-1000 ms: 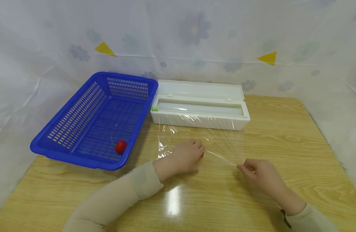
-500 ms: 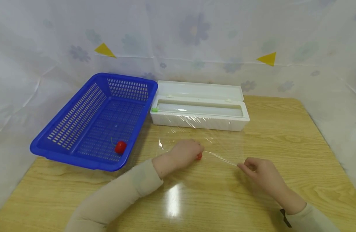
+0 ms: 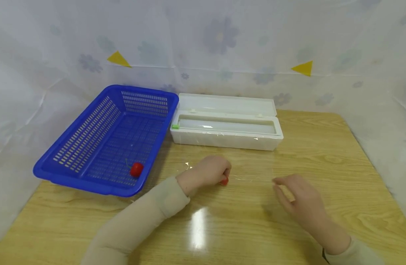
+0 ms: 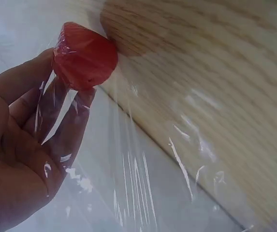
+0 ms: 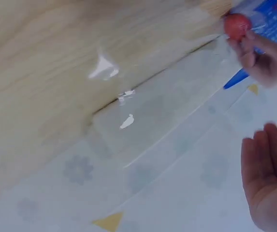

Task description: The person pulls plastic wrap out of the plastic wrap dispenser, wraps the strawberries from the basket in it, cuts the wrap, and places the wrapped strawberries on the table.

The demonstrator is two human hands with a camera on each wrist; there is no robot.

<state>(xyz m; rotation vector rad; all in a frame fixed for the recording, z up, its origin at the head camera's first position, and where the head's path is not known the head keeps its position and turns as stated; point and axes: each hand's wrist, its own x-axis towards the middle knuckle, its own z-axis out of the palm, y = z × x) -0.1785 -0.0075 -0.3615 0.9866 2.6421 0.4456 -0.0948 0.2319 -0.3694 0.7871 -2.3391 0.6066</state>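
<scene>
My left hand (image 3: 206, 172) holds a small red fruit (image 4: 85, 57) by its fingertips; in the left wrist view the fruit tapers to one end and clear cling film (image 4: 138, 179) lies over it and over the fingers. The film comes from a white cling film dispenser (image 3: 226, 141), whose lid stands up at the back and whose green slider (image 3: 175, 126) is at the left end. To the right, my right hand (image 3: 300, 198) hovers beside the film's edge, thumb and forefinger apart. Its fingers (image 5: 261, 154) look straight in the right wrist view.
A blue slotted basket (image 3: 170, 143) stands on the left of the wooden table (image 3: 325, 158), close to the dispenser. In its near right corner lies a red cherry (image 3: 136, 169) with a green stem. A flowered white cloth (image 3: 203, 48) hangs behind.
My right hand has let go of the film's corner and its fingers have parted. The film has slackened. My left hand has turned, drawing the red fruit slightly nearer and to the left.
</scene>
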